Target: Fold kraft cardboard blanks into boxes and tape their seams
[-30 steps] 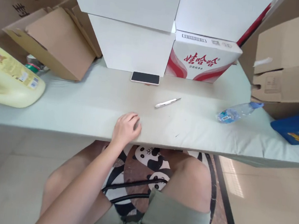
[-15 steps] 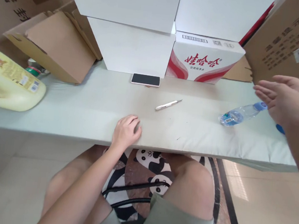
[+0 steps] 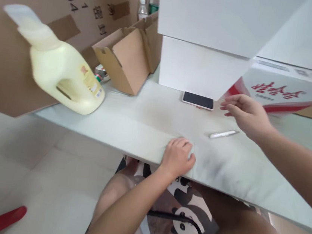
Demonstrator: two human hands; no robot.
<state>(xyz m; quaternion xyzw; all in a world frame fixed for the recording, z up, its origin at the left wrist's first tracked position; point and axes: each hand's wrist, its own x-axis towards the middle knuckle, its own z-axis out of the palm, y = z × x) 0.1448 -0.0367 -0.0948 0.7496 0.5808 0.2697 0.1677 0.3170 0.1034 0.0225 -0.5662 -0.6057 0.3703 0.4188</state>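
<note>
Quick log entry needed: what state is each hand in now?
Left hand: on the table, palm hidden; open or closed can't be told.
Right hand: open, nothing seen in it.

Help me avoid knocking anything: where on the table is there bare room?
One bare patch lies between the yellow jug, brown carton and left hand; another runs right of the left hand, between pen and front edge. It's crowded around the right hand, phone and white box.

The table covering looks like matt cloth, softly creased at lower right; the jug at left is smooth plastic with a soft sheen; the open carton at upper centre-left is matt brown cardboard; the phone near centre shows a smooth, dark, glossy face.
</note>
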